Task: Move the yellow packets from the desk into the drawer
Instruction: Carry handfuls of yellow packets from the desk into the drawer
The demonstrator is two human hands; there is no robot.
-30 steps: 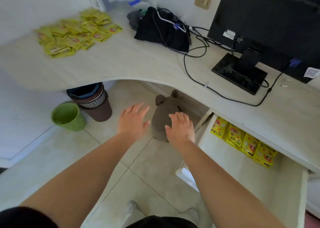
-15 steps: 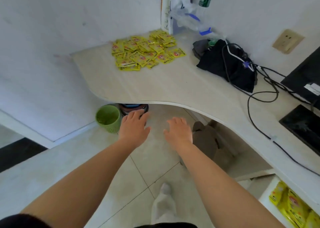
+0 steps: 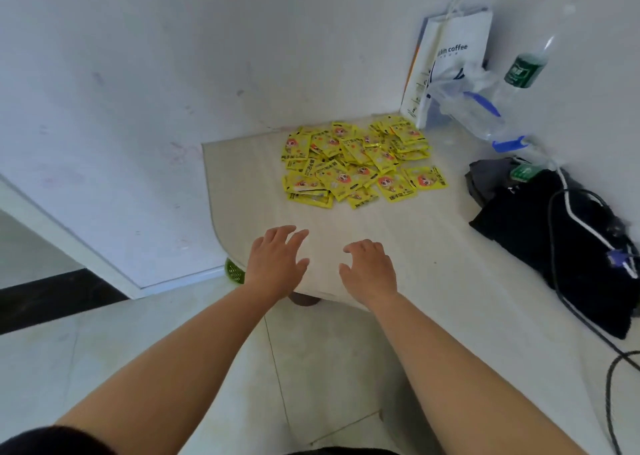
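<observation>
While the yellow packets (image 3: 360, 163) are lying heaped farther back on the tabletop (image 3: 433, 246), the left hand (image 3: 277, 264) and right hand (image 3: 369, 269) are being held out empty, fingers loosely spread, for a pick-up likely calling for a longer reach.

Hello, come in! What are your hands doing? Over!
Left hand open, right hand open, both empty. Yellow packets piled on desk, untouched. Nothing in between.
</observation>
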